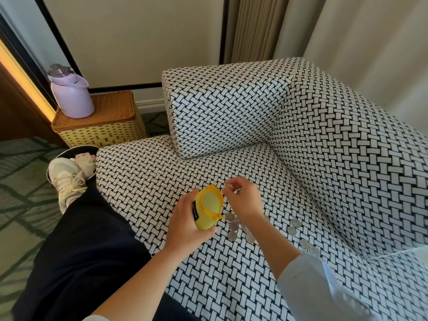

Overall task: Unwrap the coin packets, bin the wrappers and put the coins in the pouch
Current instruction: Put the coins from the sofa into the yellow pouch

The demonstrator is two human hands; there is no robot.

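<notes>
Right hand [243, 200] pinches coin [229, 186] beside pouch [207, 210].

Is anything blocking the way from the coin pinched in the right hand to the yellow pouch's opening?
Nothing visible does. The right hand pinches a small round coin just beside the yellow fabric pouch, which the left hand holds with its mouth open.
</notes>
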